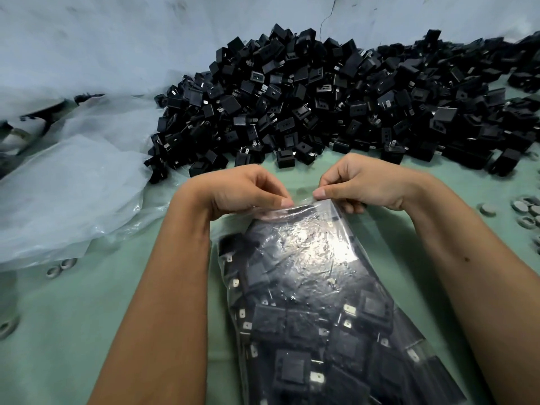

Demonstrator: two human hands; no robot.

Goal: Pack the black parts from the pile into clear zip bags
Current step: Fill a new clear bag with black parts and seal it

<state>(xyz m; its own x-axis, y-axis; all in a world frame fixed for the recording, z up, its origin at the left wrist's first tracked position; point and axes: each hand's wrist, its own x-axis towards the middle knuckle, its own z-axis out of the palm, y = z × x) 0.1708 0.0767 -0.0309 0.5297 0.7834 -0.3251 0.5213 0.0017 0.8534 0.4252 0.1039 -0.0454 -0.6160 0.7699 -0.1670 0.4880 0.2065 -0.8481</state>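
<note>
A person's two hands work the mouth of a clear zip bag [315,287] on a pale green table [73,331], seen from a head-worn camera. The left hand [248,190] pinches the bag's top edge between thumb and curled fingers; the right hand [362,182] pinches the same edge just beside it, thumb tips nearly meeting over the seal strip. Both forearms run in from the bottom of the frame and flank the bag on either side.

The bag lies flat between the arms, its top toward the pile and its lower end running out of frame at the bottom. It is packed with black parts [292,372], square housings with small metal tabs, showing through the glossy, wrinkled film. Whether the seal is fully pressed closed cannot be told.

Beyond the hands, a large pile of loose black parts [321,92] spreads across the far side of the table from centre to the right edge, banked against a pale wall [117,39]. A narrow strip of bare green surface separates the pile's near edge from the knuckles.

To the left, crumpled translucent plastic sheeting [67,182] covers much of the table, touching the pile's left flank. Small grey rings [488,209] lie scattered at the right edge; a few more sit at the left, near the sheeting's lower border. Open table remains at lower left.
</note>
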